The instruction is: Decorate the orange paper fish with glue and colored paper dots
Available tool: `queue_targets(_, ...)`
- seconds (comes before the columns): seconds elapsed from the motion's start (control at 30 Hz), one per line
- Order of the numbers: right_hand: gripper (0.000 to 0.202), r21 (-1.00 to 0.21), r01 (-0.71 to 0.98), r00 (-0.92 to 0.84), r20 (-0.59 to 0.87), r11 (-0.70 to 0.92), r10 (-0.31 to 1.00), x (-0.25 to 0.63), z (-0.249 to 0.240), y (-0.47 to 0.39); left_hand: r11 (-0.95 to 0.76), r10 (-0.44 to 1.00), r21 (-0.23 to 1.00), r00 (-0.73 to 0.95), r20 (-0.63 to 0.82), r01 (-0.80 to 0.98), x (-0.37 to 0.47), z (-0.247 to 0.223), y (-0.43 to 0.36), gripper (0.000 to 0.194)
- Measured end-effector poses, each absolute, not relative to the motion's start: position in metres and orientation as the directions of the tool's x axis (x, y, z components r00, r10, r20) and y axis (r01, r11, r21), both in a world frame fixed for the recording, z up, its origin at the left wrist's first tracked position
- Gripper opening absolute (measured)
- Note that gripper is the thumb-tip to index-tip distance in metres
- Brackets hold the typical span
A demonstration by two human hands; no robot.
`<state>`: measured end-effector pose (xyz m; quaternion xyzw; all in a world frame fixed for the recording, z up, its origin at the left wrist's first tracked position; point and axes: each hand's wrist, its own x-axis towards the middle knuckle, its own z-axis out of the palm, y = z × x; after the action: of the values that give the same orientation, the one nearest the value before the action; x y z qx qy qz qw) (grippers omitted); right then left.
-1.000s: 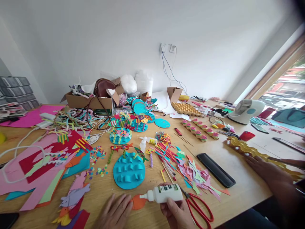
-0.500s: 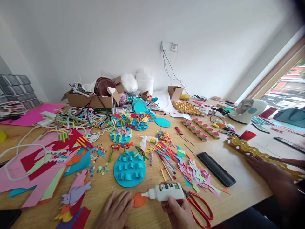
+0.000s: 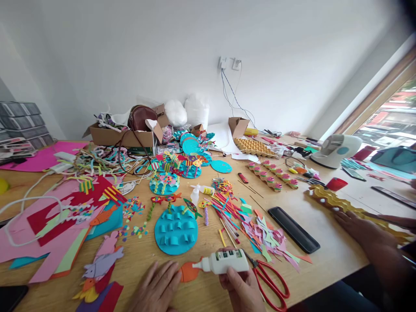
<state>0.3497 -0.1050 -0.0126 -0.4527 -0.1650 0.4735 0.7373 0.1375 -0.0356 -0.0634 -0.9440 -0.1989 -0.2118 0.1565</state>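
Observation:
An orange paper fish (image 3: 188, 272) lies flat near the table's front edge. My left hand (image 3: 156, 288) is spread flat on the table, its fingertips touching the left end of the fish. My right hand (image 3: 238, 284) is closed round a white glue bottle (image 3: 229, 261), tipped on its side with the nozzle pointing left over the fish. Behind them sits a blue disc (image 3: 176, 230) with curled paper strips. Red-handled scissors (image 3: 271, 281) lie just right of my right hand.
A black tray (image 3: 293, 229) and paper scraps (image 3: 268, 238) lie to the right. Another person's hand (image 3: 354, 223) rests by a yellow egg-carton strip (image 3: 344, 201). Paper fish cutouts (image 3: 103, 264) are at left. A cardboard box (image 3: 121, 141) stands at the back.

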Motion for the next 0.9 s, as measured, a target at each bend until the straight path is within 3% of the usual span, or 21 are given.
queue_targets(0.37,0.042,-0.932,-0.342,0.540,-0.090,0.121,0.837,0.3459,-0.0097,-0.1063,-0.858,0.365,-0.157,0.795,0.485,0.489,0.1359,-0.0570,-0.0410,0.049)
queue_targets(0.9,0.040,-0.931,-0.355,0.519,-0.121,0.085,0.846,0.3510,-0.0075,-0.1063,-0.860,0.411,-0.104,0.800,0.437,0.499,0.1347,-0.0552,-0.0442,0.050)
